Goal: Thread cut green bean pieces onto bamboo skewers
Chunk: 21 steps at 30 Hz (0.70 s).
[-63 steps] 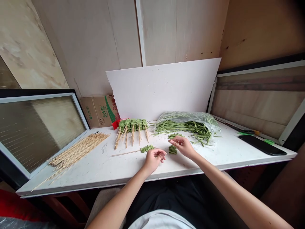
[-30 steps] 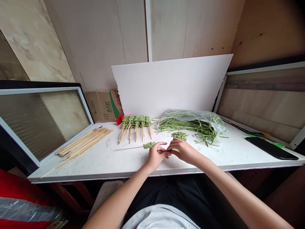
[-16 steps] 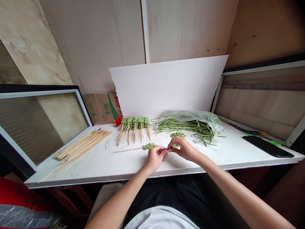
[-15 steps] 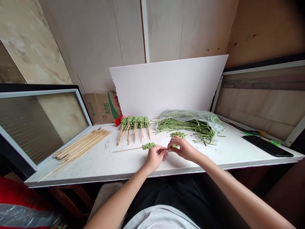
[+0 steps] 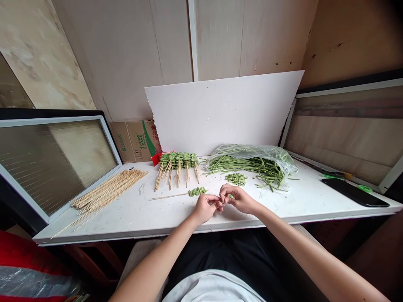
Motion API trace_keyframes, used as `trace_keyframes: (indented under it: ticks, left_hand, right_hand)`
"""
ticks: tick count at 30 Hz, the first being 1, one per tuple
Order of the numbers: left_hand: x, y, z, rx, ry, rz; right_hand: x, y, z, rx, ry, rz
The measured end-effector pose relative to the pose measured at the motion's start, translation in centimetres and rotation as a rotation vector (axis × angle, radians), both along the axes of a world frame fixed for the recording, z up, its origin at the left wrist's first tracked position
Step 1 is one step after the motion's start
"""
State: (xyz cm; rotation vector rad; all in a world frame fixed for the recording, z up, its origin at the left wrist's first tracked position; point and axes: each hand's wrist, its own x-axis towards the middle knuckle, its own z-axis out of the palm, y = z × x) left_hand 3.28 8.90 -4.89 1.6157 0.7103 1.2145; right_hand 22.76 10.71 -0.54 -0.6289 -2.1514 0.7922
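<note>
My left hand (image 5: 205, 206) and my right hand (image 5: 236, 199) meet at the middle of the white table (image 5: 151, 218), fingers pinched together. Between the right fingers shows a bit of green cut bean (image 5: 231, 196). The left fingers close on the tip end of a bamboo skewer (image 5: 171, 195) that lies on the table with several bean pieces (image 5: 197, 191) threaded on it. A small heap of cut bean pieces (image 5: 236, 178) lies just beyond my hands.
Finished bean skewers (image 5: 178, 164) lie fanned at the back. Bare bamboo sticks (image 5: 105, 193) are piled at the left. A clear bag of long green beans (image 5: 252, 163) sits at the right, with a black phone (image 5: 354, 192) and scissors (image 5: 330, 173) further right. A white board (image 5: 220, 111) leans behind.
My right hand drew in from the cut bean pieces to meet my left hand at the skewer tip; the small stack of pieces by it is no longer seen.
</note>
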Motion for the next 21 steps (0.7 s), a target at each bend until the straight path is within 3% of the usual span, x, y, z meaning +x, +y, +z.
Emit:
trace_keyframes:
  ticks: [5, 9, 15, 18, 21]
  left_hand:
    - [0.0, 0.2, 0.1, -0.044, -0.051, 0.074]
    - [-0.1, 0.4, 0.2, -0.076, -0.051, 0.151]
    - [-0.2, 0.5, -0.3, -0.023, -0.017, 0.099]
    - [-0.3, 0.4, -0.3, -0.014, -0.006, 0.062]
    - [-0.4, 0.3, 0.1, -0.018, -0.010, 0.012]
  right_hand:
    - [0.1, 0.4, -0.2, 0.006, 0.085, -0.105]
    - [0.6, 0.5, 0.3, 0.062, 0.033, -0.159]
    - [0.2, -0.1, 0.7, 0.196, -0.002, -0.147]
    - [-0.3, -0.2, 0.1, 0.116, 0.045, -0.093]
    - [-0.6, 0.0, -0.7, -0.074, 0.152, 0.011]
